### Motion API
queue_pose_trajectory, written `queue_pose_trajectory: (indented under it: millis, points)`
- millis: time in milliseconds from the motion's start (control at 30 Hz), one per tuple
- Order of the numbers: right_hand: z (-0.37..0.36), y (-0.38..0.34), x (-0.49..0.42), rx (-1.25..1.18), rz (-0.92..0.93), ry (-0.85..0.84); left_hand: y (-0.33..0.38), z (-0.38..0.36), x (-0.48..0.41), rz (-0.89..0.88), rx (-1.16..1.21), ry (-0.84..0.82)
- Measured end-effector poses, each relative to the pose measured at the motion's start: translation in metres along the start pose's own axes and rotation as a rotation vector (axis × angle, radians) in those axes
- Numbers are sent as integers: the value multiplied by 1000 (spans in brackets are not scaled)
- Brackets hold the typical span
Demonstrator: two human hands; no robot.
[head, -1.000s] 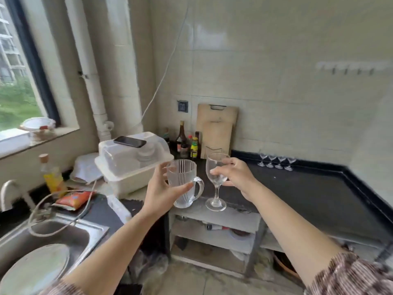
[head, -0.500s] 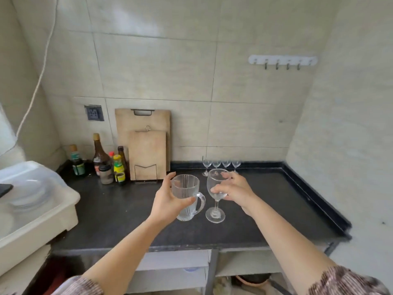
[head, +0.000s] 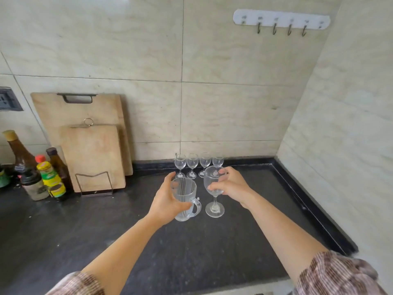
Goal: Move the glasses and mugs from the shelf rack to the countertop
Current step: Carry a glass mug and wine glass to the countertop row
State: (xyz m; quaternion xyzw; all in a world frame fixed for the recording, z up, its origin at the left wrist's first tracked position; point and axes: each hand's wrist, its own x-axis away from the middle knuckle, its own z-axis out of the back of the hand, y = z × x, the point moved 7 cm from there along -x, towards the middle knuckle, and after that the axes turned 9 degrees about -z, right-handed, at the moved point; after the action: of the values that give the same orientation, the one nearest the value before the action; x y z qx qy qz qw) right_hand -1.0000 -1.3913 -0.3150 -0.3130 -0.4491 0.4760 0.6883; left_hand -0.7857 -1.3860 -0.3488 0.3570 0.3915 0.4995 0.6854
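Note:
My left hand [head: 168, 201] is wrapped around a clear ribbed glass mug [head: 185, 199], handle pointing right, held over the middle of the black countertop [head: 106, 241]. My right hand [head: 230, 185] grips the bowl of a stemmed wine glass [head: 213, 189], upright, just right of the mug. Whether their bases touch the counter I cannot tell. Several small wine glasses [head: 198, 163] stand in a row against the back wall, just beyond both hands. The shelf rack is out of view.
Two wooden cutting boards [head: 89, 145] lean on the wall at the left in a wire stand. Sauce bottles and jars [head: 40, 173] crowd the far left. A raised black rim [head: 308, 205] bounds the counter on the right. A hook rail [head: 280, 20] hangs above.
The view has swung right from the sink and dish box toward the counter corner. Both hands have carried the mug and the wine glass forward over the countertop, closer to the row of small glasses.

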Motion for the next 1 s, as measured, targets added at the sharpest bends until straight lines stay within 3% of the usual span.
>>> queue_pose_trajectory:
  millis: [467,767,1000]
  points:
    - [3,41,-190,101,-25,-175,-106,-70,-132,235,-287,-145]
    - [-25,57,-237,67,-56,-241,-148,-65,-186,236,-410,-343]
    - [-29,56,-255,71,-87,-236,-158,-65,-204,245,-374,-461]
